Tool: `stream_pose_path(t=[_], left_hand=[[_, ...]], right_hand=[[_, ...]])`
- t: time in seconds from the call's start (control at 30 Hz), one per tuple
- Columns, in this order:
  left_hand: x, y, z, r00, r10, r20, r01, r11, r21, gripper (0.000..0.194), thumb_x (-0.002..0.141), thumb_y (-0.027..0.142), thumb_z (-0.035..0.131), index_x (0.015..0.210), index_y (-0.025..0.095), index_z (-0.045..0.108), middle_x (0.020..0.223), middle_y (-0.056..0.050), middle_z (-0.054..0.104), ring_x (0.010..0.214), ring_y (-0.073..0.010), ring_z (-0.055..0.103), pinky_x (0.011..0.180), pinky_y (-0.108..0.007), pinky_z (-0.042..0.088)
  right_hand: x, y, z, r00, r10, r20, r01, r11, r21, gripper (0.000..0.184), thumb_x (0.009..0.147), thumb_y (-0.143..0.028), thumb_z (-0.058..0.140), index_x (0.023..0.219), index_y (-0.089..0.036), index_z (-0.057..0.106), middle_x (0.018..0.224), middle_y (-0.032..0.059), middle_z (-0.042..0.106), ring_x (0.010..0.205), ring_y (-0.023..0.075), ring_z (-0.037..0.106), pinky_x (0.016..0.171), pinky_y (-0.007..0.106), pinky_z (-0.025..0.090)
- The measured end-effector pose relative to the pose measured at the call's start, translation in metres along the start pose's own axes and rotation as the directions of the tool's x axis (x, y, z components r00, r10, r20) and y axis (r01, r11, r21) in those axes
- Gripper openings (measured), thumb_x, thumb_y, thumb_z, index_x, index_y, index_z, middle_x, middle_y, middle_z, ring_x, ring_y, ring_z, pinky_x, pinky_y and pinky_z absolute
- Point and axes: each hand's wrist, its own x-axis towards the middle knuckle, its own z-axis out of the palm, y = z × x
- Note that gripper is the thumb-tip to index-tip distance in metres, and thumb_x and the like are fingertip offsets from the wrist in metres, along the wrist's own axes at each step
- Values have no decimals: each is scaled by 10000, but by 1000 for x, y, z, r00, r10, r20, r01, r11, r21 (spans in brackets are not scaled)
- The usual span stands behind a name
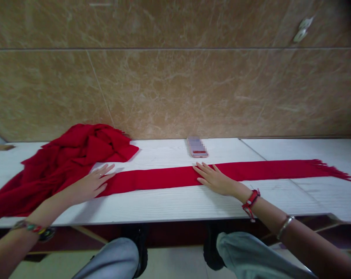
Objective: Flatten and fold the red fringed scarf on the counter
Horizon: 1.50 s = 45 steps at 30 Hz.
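Left hand (91,185) and right hand (215,180) rest, splayed, on a red scarf (163,178).

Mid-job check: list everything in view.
Table: one, white, across the foreground
Wall: one, brown, behind the table
Floor: one, pale, below
Table base: one, dark, below tabletop
Fringed strip: one, red, along the table
Cloth heap: one, red, table's left
Phone: one, pinkish, between strip and wall
Unclear object: one, brown, far left
Wall fixture: one, whitish, upper right
Beaded bracelet: one, multicoloured, left wrist
Cord bracelet: one, red, right wrist
Bangle: one, silvery, right forearm
Ring: one, silvery, left finger
Shoes: two, black, under table
Trouser legs: two, blue-grey, bottom
Left grip: one, bare, at strip's left part
Right grip: one, bare, on strip's middle
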Motion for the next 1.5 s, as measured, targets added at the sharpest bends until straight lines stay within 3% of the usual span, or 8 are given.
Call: stream_pose_path(t=[0.23, 0.33, 0.57, 0.77, 0.87, 1.1, 1.2, 1.5], left_hand=[[99, 123, -6, 991, 61, -117, -70, 995, -71, 516, 903, 419, 231, 1323, 128, 305, 1413, -96, 256, 1301, -200, 187, 1045, -373, 208], [112, 140, 6, 990, 134, -47, -138, 985, -106, 504, 904, 433, 239, 1342, 188, 274, 1419, -65, 243, 1304, -191, 180, 1042, -376, 199], [71, 79, 13, 983, 165, 81, -154, 981, -118, 473, 906, 384, 219, 1352, 229, 254, 1414, -25, 245, 1298, -178, 198, 1042, -372, 201], [18, 15, 9, 993, 24, 115, -21, 999, -28, 471, 864, 357, 263, 1303, 225, 369, 1369, -23, 344, 1241, -173, 336, 1016, -319, 276], [36, 40, -2, 996, 6, 86, -10, 999, 42, 466, 856, 375, 271, 1256, 205, 438, 1332, -44, 408, 1222, -211, 366, 1012, -386, 275], [133, 158, 0, 983, 177, -53, -181, 980, -84, 528, 902, 447, 209, 1353, 174, 251, 1422, -62, 233, 1296, -181, 208, 1037, -341, 207], [132, 150, 13, 975, 221, -6, -221, 971, -88, 514, 902, 474, 197, 1355, 236, 240, 1423, -33, 231, 1301, -182, 191, 1046, -362, 173], [65, 62, 12, 979, 172, 106, -161, 981, -106, 456, 909, 400, 222, 1349, 283, 242, 1420, 4, 235, 1297, -179, 208, 1055, -393, 154]], right_hand=[[23, -18, -3, 1000, -23, -20, 22, 999, -31, 487, 919, -360, 199, 1333, -124, 299, 1372, 184, 301, 1262, 303, 251, 924, 556, 302], [28, -22, -2, 1000, 1, -12, -2, 1000, -22, 491, 916, -363, 221, 1338, -120, 285, 1378, 183, 290, 1268, 293, 241, 941, 539, 293], [26, -34, -16, 998, -58, -11, 59, 997, 55, 535, 910, -441, 177, 1355, -157, 257, 1397, 143, 270, 1278, 270, 224, 973, 508, 271], [-16, -2, -5, 994, 114, 3, -114, 993, 35, 511, 911, -419, 197, 1350, -167, 269, 1391, 145, 280, 1281, 287, 210, 947, 584, 254], [-18, -2, -2, 994, 113, 10, -114, 992, 52, 511, 911, -414, 200, 1351, -164, 266, 1395, 148, 268, 1285, 283, 199, 955, 582, 243], [-1, -20, -11, 998, 59, 32, -61, 996, 69, 534, 904, -441, 200, 1336, -143, 302, 1405, 147, 242, 1285, 287, 196, 969, 552, 252], [-9, -7, -9, 996, 78, 38, -80, 995, 67, 535, 905, -441, 195, 1348, -152, 275, 1403, 140, 251, 1285, 271, 205, 976, 536, 255], [-43, 25, -9, 986, 165, 13, -165, 986, 32, 532, 903, -435, 215, 1355, -160, 260, 1403, 131, 255, 1289, 286, 182, 968, 570, 236]])
